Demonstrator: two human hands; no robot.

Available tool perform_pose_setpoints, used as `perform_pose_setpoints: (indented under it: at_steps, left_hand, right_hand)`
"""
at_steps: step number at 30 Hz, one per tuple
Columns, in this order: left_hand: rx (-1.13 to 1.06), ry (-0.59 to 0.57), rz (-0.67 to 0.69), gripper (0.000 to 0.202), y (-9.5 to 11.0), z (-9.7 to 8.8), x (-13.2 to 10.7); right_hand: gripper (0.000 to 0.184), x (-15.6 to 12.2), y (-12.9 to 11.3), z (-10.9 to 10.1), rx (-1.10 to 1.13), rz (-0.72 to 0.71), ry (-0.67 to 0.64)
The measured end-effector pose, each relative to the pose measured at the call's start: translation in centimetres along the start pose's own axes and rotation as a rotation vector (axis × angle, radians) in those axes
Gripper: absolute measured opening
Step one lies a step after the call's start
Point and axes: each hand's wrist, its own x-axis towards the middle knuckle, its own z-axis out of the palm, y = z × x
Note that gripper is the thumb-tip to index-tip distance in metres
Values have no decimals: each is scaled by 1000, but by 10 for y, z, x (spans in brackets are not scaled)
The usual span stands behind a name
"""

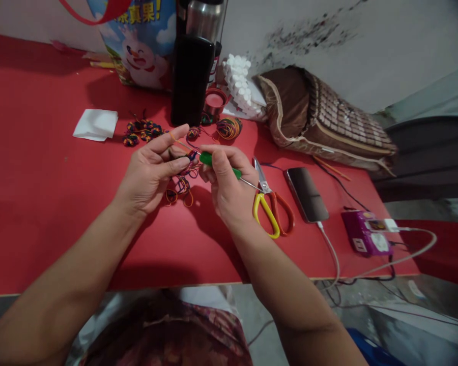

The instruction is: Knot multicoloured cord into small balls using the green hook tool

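In my right hand [231, 185] is a crochet hook [234, 172] with a green grip and a thin metal shaft. Its working end points left, into a small piece of dark multicoloured yarn work [191, 155] that my left hand [145, 175] pinches between thumb and fingers. An orange strand runs over the raised left index finger to the hook. Loose multicoloured yarn [181, 189] hangs and lies in loops below the left hand. Behind the hands rest a yarn ball [229, 128] and a bunch of finished knotted yarn pieces [142, 131].
Scissors [269, 198] with yellow and orange handles lie beside my right hand. Further right are a phone [307, 194] on a cable and a purple power box [366, 234]. A black upright object [192, 80], a printed bag [147, 48] and a brown cushion [328, 117] stand behind.
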Motion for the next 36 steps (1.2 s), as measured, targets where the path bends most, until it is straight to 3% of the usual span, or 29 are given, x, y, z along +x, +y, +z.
perform_pose_setpoints:
  at_steps: [4,15,26,36]
  left_hand:
    - [11,-5,13,51,3,-2,1]
    - [52,4,55,47,9,-6,3]
    - [-10,-27,-40,43,18,-5,0]
    - [-59,-62,-85,44,14,-9,2]
  right_hand:
    - [23,2,-4,-3,47,-30,-38]
    - [33,7,-10,-13,-104,-50,-22]
    - [31,12,-18,-21,-60,-14,-78]
    - [40,17,-25,-19,12,66,-111]
